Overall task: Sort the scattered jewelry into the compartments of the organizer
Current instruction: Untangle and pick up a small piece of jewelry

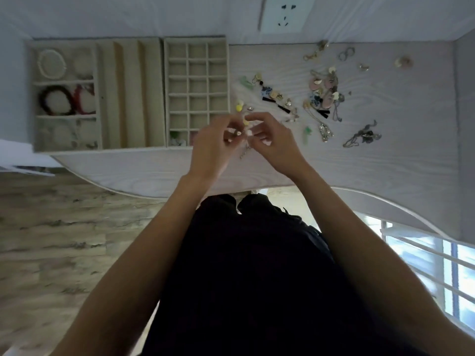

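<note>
Hands, left point(218, 140) and right point(270, 136), each pinch one small earring point(245, 129). Best kept steady, then lowered into a free cell of the organizer point(196, 91).

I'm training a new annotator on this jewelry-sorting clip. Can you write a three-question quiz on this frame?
1. True or false: the white bead bracelet lies on the pale wood-grain table, outside the beige fabric organizer.
2. What do the left hand and right hand do? A) rest flat on the table B) together pinch a small jewelry piece with a yellow bead C) lift the organizer
3. Fill in: the loose jewelry pile lies to the organizer's ____ in the picture.

Key: 1 false, it lies in a compartment; 2 B; 3 right.
</note>
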A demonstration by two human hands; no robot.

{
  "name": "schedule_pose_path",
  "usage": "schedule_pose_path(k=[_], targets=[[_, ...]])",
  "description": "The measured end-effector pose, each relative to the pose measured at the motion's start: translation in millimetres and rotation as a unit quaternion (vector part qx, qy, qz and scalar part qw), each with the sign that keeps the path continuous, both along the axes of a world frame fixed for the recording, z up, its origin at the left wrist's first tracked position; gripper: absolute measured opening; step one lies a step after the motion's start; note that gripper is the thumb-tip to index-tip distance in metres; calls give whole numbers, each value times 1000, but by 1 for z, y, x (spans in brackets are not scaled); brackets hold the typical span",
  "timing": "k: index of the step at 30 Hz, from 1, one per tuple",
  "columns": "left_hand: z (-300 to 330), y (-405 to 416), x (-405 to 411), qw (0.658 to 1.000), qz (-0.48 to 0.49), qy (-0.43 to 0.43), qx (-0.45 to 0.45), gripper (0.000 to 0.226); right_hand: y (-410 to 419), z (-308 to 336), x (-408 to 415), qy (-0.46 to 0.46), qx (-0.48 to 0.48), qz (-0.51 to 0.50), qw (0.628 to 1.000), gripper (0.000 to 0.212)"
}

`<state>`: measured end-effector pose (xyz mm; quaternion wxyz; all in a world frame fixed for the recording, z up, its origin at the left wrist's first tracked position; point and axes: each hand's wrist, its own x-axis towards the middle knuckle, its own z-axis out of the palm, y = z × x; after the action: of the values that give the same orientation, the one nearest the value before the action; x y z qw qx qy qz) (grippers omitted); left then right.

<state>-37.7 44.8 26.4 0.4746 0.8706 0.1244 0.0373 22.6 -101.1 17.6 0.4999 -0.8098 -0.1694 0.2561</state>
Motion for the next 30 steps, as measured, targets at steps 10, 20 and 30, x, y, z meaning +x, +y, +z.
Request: schedule_pose_path(k=[10,20,30], targets=[[-15,100,-36,988,64,94,103,17,115,-25,-32,24,-53,33,998,14],[-16,117,-35,985,-18,101,139,33,111,-24,-32,-65,-118,-6,991,13],[-30,94,-68,948,21,41,315,21,132,-15,-16,-240,-186,123,945,13]])
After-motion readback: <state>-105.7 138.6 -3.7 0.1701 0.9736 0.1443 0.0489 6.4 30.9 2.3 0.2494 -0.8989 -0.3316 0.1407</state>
